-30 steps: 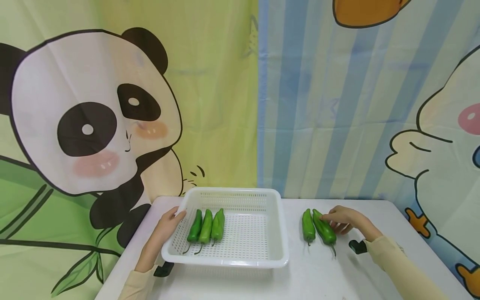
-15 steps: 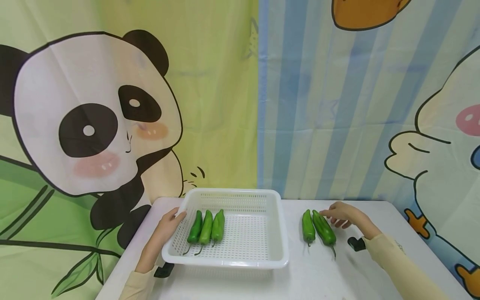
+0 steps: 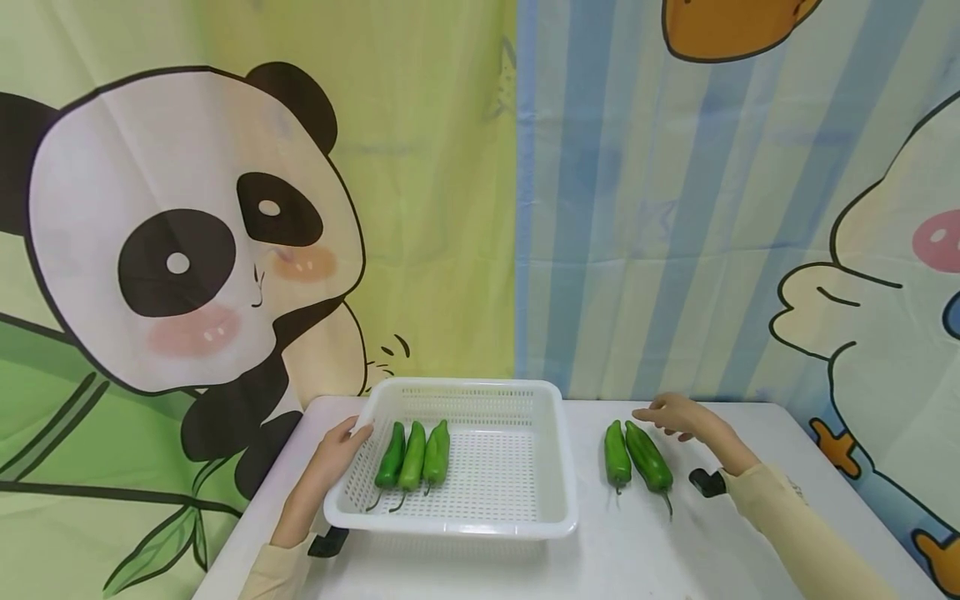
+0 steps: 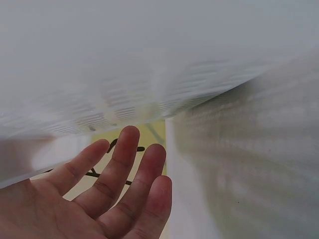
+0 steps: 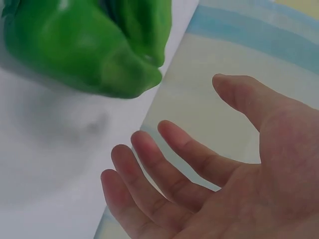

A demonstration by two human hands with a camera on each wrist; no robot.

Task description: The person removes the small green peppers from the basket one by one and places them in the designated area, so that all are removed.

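- Fingers (image 5: 197,154) of my right hand (image 3: 686,415): spread, lightly bent, holding nothing; thumb well apart from them.
- Right hand hovers at about 1 to 2 o'clock of the pair of green peppers (image 3: 617,454), tips just beside the near pepper's end, apart from it. Sleeved forearm comes in from between 4 and 5 o'clock.
- Left hand (image 3: 333,454) at 9 o'clock of the white basket (image 3: 450,527); forearm from 7 o'clock. Four fingers fanned, loosely straight, under the basket's outer wall; no grasp seen.
- Pair lies on the white table (image 3: 622,554), at 3 o'clock of the basket. Three green peppers (image 3: 412,457) lie inside, toward 9 o'clock of its centre.
- Left wrist view: thumb obscured by pale, blurred basket wall; cannot tell whether it presses the rim.
- Right wrist view: the pair, at 11 o'clock, is blurred and cut off by the frame.
- Head view: both forearms run out of frame.
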